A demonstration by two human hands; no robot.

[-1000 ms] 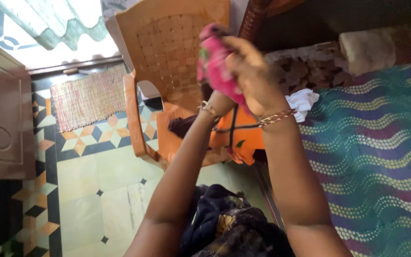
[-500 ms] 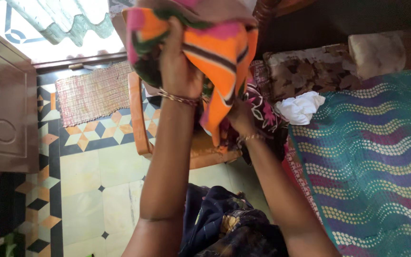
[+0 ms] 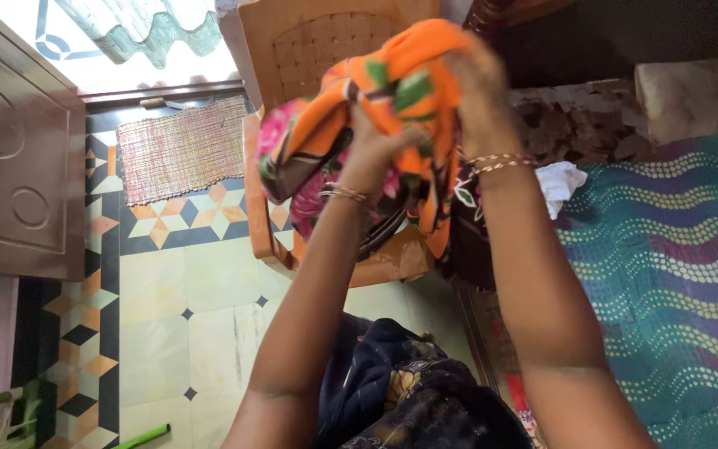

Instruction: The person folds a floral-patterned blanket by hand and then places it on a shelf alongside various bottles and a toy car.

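Both my hands are raised in front of me, gripping an orange cloth [image 3: 413, 79] with pink, green and dark floral patches. My left hand [image 3: 380, 145] clutches its middle from below, bangles on the wrist. My right hand [image 3: 479, 91], blurred, grips the upper right part. The cloth hangs bunched over an orange plastic chair [image 3: 292, 50].
A bed with a teal and purple wavy-patterned cover [image 3: 666, 274] lies at the right, a white crumpled cloth [image 3: 560, 181] on its edge. A woven mat [image 3: 180, 150] lies on the tiled floor [image 3: 176, 316]. A brown door [image 3: 10, 158] stands at left. Dark clothing [image 3: 392, 391] is below.
The cloth went from a small pink bundle to spread wide, and is now bunched again between both hands. My hands moved closer together, higher over the chair.
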